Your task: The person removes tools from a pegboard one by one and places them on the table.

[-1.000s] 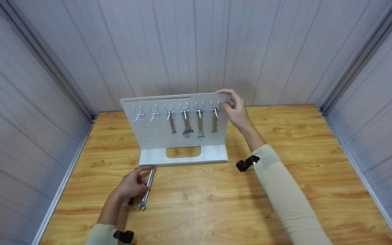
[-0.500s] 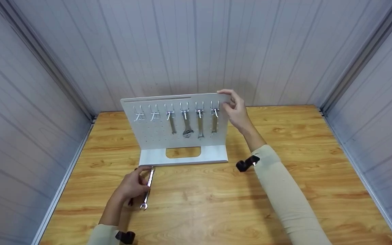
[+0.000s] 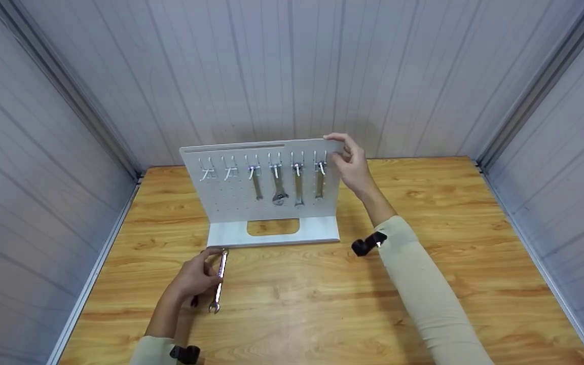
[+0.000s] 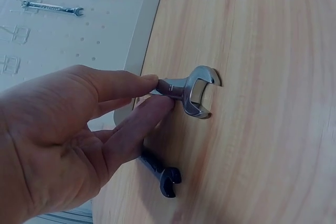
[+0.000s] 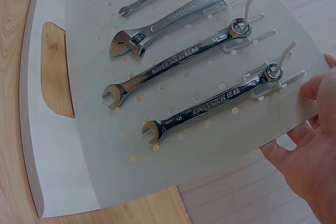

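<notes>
Wrench (image 3: 218, 281) pinched in left hand (image 3: 194, 278), over table (image 3: 322, 304).

In the right wrist view, the lowest wrench (image 5: 212, 106) on the pegboard (image 5: 173, 166) bears the raised brand "GREENER" along its shank, with the number "10" near its open end. The wrench above it (image 5: 176, 62) carries the same "GREENER" mark. The adjustable wrench (image 5: 168, 22) has stamped lettering too small to read. Nothing else shows readable text.

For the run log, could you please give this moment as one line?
left hand: pinches wrench on table | right hand: holds pegboard top corner
</notes>
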